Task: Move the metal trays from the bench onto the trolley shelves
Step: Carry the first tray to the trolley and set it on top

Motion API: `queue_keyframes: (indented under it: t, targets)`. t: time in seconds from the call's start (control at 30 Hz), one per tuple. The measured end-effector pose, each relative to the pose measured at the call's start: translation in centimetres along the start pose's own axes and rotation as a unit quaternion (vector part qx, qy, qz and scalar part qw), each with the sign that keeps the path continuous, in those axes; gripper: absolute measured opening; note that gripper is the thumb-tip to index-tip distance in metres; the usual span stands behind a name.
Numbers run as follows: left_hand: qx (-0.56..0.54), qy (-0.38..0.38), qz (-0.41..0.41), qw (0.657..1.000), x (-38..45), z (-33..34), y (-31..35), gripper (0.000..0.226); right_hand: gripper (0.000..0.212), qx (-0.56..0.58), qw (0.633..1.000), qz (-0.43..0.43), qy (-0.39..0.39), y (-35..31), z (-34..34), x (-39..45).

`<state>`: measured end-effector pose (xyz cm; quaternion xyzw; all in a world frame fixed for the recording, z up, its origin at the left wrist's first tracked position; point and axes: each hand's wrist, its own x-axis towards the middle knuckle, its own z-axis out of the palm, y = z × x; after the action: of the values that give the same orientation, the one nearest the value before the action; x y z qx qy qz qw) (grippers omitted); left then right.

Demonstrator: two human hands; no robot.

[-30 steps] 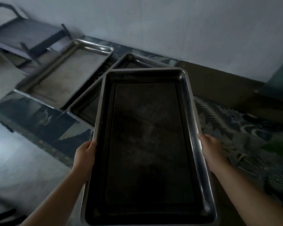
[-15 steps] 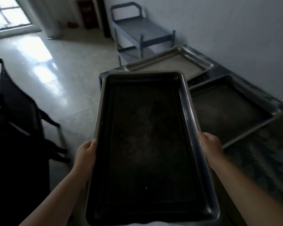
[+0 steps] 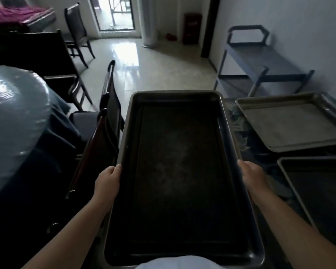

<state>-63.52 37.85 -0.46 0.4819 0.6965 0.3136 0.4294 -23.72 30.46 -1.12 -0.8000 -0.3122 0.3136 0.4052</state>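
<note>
The left hand (image 3: 107, 183) and right hand (image 3: 253, 176) are each gripping a long side of a dark metal tray (image 3: 182, 171), holding it level in front of the person's body. Two more trays (image 3: 291, 123) are lying on the bench (image 3: 239, 121) at right, and the trolley (image 3: 260, 61) is standing beyond them by the wall.

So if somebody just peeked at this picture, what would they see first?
First, the big dark metal tray filling the middle, held by its long sides with the left hand and the right hand. Next, two more trays lying on the bench at the right: a pale tray and a darker tray nearer the person. Behind them, by the wall, stands the blue-grey trolley, and bright light shines on the floor.
</note>
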Motion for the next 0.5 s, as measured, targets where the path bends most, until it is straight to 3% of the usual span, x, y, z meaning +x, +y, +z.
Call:
queue_keyframes:
  t: [0.27, 0.5]
  targets:
    - [-0.013, 0.013, -0.03, 0.999, 7.1, -0.4, 1.3, 0.045, 0.044, 0.005, 0.999, -0.008, -0.053, -3.5, 6.6, 8.3]
    - [-0.02, 0.044, -0.036, 0.998, 18.7, 3.9, 7.3, 0.044, 0.042, 0.023, 0.997, -0.011, -0.066, -7.7, 10.6, 22.5]
